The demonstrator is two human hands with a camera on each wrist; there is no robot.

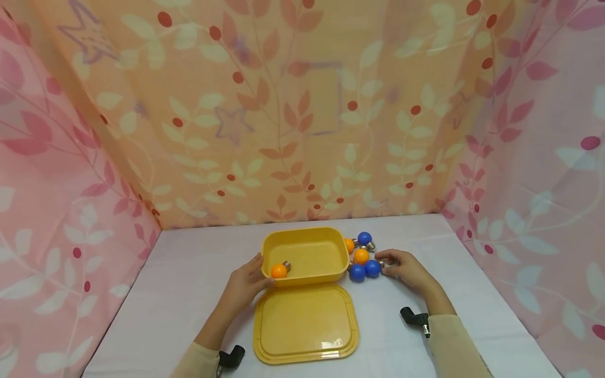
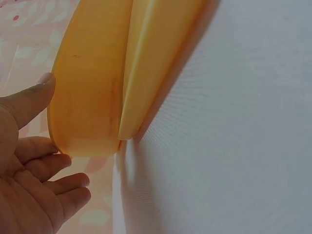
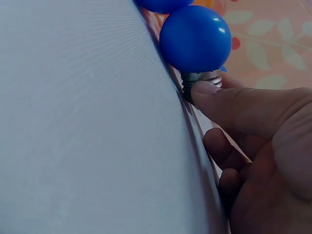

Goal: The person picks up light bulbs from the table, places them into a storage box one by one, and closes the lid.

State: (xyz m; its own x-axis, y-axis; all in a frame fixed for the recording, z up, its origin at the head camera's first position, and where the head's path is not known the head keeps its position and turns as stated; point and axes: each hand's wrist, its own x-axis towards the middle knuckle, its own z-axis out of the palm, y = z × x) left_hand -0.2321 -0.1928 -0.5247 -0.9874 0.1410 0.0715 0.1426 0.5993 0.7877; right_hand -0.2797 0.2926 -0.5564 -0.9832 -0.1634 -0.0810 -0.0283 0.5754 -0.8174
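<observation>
Blue bulb [image 3: 196,39] lies before the right hand [image 1: 407,269], which pinches its metal base [image 3: 187,81]; this hold should suit a light, smooth, perhaps fragile thing. Left hand [image 1: 243,283], fingers loose, touches the box [image 1: 309,254].

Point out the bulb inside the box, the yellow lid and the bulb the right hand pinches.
Orange bulb [image 1: 279,271], head view: its round globe.
Yellow lid [image 1: 306,323], head view: its flat middle.
Blue bulb [image 3: 196,39], right wrist view: its round globe.

The right hand [image 3: 273,165] partly hides the metal base [image 3: 201,76] of the blue bulb [image 3: 196,39] it pinches.
</observation>
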